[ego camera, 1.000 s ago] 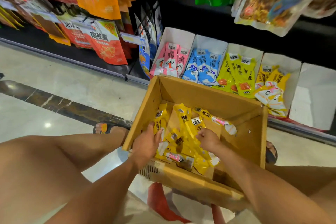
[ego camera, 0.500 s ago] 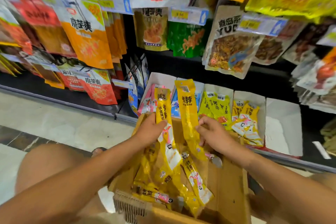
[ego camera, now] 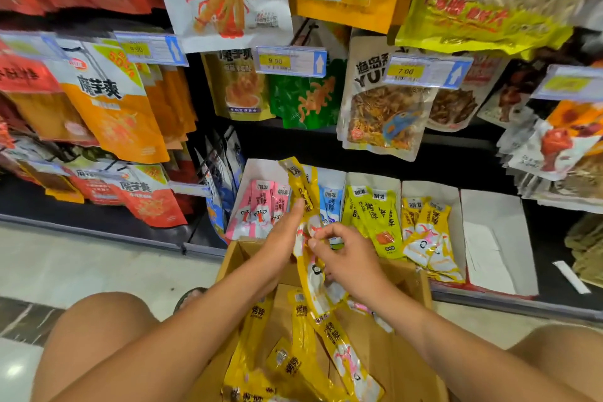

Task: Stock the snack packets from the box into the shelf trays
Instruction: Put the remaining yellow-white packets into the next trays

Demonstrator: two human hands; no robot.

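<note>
Above the box (ego camera: 412, 284), both hands now lifted higher, left hand (ego camera: 283, 238) and right hand (ego camera: 347, 256) gripping yellow packets (ego camera: 301, 186).

The long plastic snack packets (ego camera: 303, 258) held up are yellow with white ends and dark lettering. The cardboard box (ego camera: 409, 281) is plain tan. The white card shelf trays (ego camera: 499, 238) hold pink (ego camera: 261, 209), blue (ego camera: 330, 202), lime-yellow (ego camera: 375, 215) and orange-yellow packets (ego camera: 427, 232) (each printed with a small cartoon bird).

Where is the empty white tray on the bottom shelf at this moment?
In the head view, the empty white tray sits far right in the row, just right of the orange-yellow packet tray and beyond the cardboard box.
</note>
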